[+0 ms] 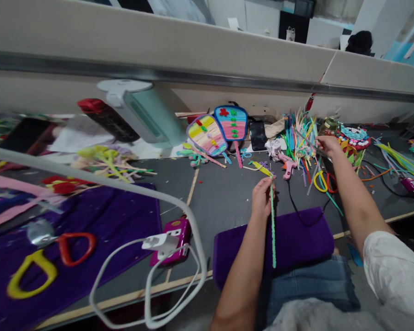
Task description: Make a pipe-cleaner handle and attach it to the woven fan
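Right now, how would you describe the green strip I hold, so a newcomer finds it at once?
Start at the purple cloth beside the blue jeans. Just beyond, the left hand holds the green strip near its far end. Unlike the bunched strips behind, it extends alone toward the person.

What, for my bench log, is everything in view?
table: 1, grey, centre
kettle: 1, mint, back left
bottle: 1, dark, beside kettle
fan crafts: 2, multicoloured, back centre
glue gun: 1, pink, right
scissors: 2, red and yellow handles, left, right
cloths: 2, purple, left, front
boxes: 2, magenta, front, far right
cabling: uncounted, white, front left
strips: many, multicoloured, back right
loose pieces: many, mixed, left
fuzzy strip: 1, green, centre
left hand: 1, bare, centre
right hand: 1, bare, right
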`<state>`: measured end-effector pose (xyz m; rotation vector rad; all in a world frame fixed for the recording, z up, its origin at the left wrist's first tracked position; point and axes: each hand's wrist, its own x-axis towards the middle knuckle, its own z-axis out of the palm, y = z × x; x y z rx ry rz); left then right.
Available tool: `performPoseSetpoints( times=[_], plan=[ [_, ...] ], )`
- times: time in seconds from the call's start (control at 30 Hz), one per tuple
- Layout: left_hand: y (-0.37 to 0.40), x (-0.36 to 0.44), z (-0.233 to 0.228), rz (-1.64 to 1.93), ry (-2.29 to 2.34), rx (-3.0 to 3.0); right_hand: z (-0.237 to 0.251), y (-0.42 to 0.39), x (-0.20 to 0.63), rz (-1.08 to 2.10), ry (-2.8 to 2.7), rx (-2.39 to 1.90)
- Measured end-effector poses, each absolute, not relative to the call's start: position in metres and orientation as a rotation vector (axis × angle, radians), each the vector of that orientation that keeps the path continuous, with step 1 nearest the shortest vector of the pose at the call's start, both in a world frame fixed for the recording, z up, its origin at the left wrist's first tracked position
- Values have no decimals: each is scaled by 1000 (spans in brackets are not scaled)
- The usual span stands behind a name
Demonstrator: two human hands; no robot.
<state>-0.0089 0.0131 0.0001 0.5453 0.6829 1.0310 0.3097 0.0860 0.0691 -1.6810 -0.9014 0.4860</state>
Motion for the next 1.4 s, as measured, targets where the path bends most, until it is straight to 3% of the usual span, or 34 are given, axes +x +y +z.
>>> performPoseSetpoints(
  times=[0.07,0.33,0.53,0.8,1.4],
  plan=[
    [13,-9,0,1025,693,561,77,69,291,776,-745,-1435],
    [15,-8,-1,1042,700,589,90,0,169,1001,-743,-1021],
    [17,-8,-3,1064,686,576,70,-3,106,992,-808,-1037],
    [15,-7,-2,1059,687,600,17,11,101,904,-832,-1181],
    [13,-5,-3,1086,747,648,6,15,105,976,-798,-1207]
  ],
)
